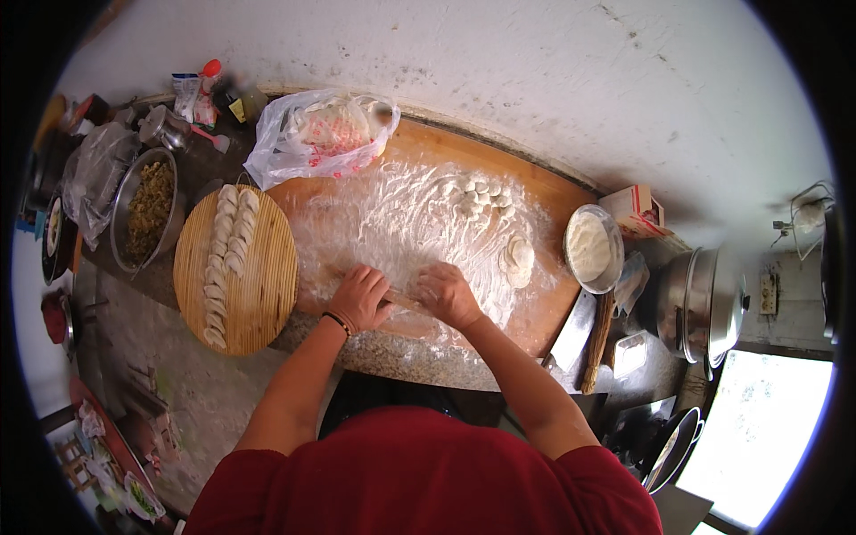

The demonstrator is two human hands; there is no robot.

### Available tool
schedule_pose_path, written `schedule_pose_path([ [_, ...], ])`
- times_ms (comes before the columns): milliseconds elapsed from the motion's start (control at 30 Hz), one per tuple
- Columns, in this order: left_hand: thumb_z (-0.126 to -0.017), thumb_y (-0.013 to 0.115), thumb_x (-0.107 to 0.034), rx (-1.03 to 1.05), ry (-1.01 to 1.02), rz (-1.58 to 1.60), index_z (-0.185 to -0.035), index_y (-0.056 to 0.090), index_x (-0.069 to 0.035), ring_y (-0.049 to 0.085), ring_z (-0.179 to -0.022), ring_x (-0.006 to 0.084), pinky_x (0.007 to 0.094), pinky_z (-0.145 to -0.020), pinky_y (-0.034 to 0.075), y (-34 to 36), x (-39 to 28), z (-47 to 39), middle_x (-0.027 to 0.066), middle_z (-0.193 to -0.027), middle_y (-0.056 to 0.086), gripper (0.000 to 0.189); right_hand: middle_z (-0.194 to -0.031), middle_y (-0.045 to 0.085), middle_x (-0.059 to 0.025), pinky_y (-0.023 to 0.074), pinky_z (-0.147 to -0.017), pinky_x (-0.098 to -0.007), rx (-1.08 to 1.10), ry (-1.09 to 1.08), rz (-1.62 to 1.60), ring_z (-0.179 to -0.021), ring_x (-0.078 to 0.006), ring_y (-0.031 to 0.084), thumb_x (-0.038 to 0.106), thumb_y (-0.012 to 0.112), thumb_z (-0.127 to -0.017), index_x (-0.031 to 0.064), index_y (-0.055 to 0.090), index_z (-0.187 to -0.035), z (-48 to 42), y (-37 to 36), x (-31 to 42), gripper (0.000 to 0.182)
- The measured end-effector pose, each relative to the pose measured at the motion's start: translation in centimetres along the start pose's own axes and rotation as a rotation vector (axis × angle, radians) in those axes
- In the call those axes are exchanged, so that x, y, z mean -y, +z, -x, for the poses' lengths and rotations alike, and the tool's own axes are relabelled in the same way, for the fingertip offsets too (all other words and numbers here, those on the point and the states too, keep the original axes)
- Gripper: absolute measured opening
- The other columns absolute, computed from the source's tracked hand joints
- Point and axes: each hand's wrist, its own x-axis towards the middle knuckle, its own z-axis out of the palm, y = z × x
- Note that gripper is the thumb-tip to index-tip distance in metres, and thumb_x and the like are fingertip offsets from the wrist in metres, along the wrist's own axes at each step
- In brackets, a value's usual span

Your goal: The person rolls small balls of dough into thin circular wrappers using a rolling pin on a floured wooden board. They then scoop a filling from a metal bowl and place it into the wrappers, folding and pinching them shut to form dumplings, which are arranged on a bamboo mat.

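Both my hands are low over the floured wooden board, near its front edge. A thin wooden rolling pin (405,301) shows in the gap between them, lying roughly crosswise. My left hand (361,295), with a dark bracelet at the wrist, is closed over the pin's left part. My right hand (447,293) curls over the other end, its fingers floury. Any dough under the hands is hidden. Beyond my right hand, small dough pieces (478,195) sit in flour, and a stack of flat round wrappers (518,259) lies to the right.
Two rows of folded dumplings (224,257) lie on a round slatted tray (274,294) at left, beside a metal bowl of filling (150,207). A plastic bag (328,137) rests at the back. Rightward are a flour bowl (590,244), a cleaver (574,331) and a steel pot (699,304).
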Motion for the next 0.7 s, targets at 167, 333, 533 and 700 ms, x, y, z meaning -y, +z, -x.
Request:
schedule_pose_path([
  [167,-0.073,0.074,-0.025,-0.006,-0.04,0.021,-0.102,0.058,-0.003,0.05,-0.103,0.0318,0.0463,-0.098,0.039,0.6,0.0,0.3,0.0131,-0.103,0.054,0.04,-0.102,0.069,-0.0139,0.0496,-0.09,-0.0413,-0.183,0.324,-0.111,-0.105,-0.0334,0.061,0.007,0.068,-0.082,0.0056,0.069,-0.099,2.1,-2.4,1.1,0.018],
  [333,-0.079,0.071,-0.029,0.037,-0.312,-0.055,-0.115,0.056,-0.001,0.048,-0.11,0.0347,0.0491,-0.103,0.035,1.7,-1.4,-0.7,0.016,-0.113,0.054,0.047,-0.126,0.058,-0.0144,0.0357,-0.106,-0.0482,0.041,0.392,0.241,-0.121,-0.0333,0.051,0.02,0.068,-0.084,0.0026,0.058,-0.122,3.9,-3.8,0.7,0.043],
  [533,-0.091,0.058,-0.042,0.113,-0.308,-0.266,-0.14,0.043,-0.001,0.03,-0.138,0.0349,0.0496,-0.114,0.023,1.9,-1.3,-4.8,0.0171,-0.147,0.037,0.066,-0.148,0.039,-0.0133,0.0245,-0.115,-0.0504,0.075,0.387,0.308,-0.138,-0.0341,0.034,0.032,0.069,-0.084,0.0038,0.041,-0.141,4.5,-2.8,-0.9,0.069],
  [700,-0.093,0.055,-0.045,0.214,-0.233,-0.252,-0.147,0.03,0.0,0.021,-0.144,0.0353,0.0499,-0.117,0.018,2.1,-2.6,-1.0,0.0187,-0.154,0.029,0.075,-0.154,0.031,-0.0145,0.017,-0.117,-0.0519,0.239,0.513,0.359,-0.143,-0.0344,0.025,0.041,0.062,-0.088,0.0013,0.035,-0.145,8.3,-2.3,2.9,0.075],
])
